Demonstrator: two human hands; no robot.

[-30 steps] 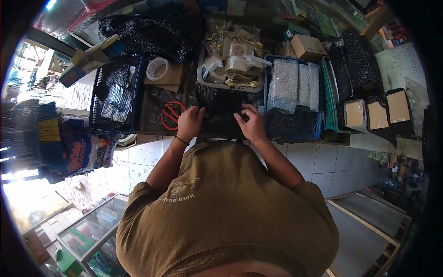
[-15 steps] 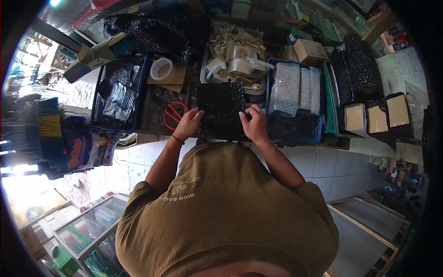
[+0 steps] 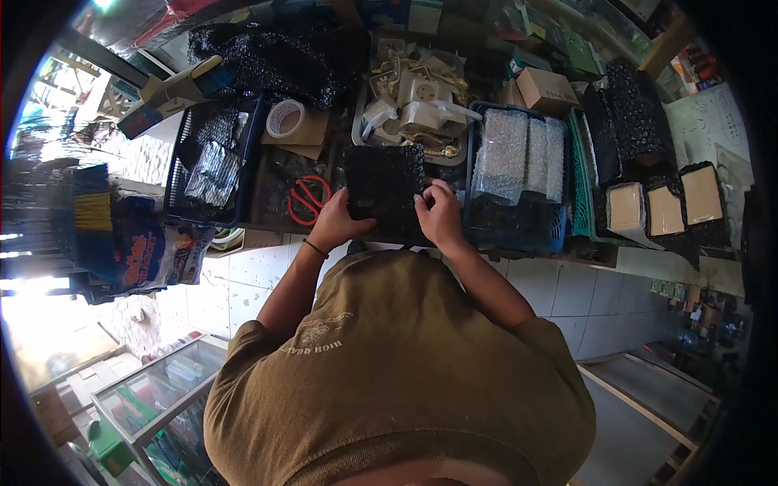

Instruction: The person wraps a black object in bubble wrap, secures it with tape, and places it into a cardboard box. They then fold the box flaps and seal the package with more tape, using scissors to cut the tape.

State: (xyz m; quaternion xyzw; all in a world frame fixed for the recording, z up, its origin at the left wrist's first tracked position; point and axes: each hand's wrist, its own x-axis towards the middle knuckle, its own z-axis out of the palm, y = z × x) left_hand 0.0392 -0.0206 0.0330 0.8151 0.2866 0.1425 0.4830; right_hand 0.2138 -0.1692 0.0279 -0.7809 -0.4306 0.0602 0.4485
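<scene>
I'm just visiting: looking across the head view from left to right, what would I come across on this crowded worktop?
Blue basket with silvery wrap → tape roll → left hand → black bubble wrap → right hand → blue basket with clear-wrapped packs → green basket.

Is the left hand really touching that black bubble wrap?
Touching. The head view shows the left hand at the near left corner of the black bubble wrap, with its thumb laid over it.
</scene>
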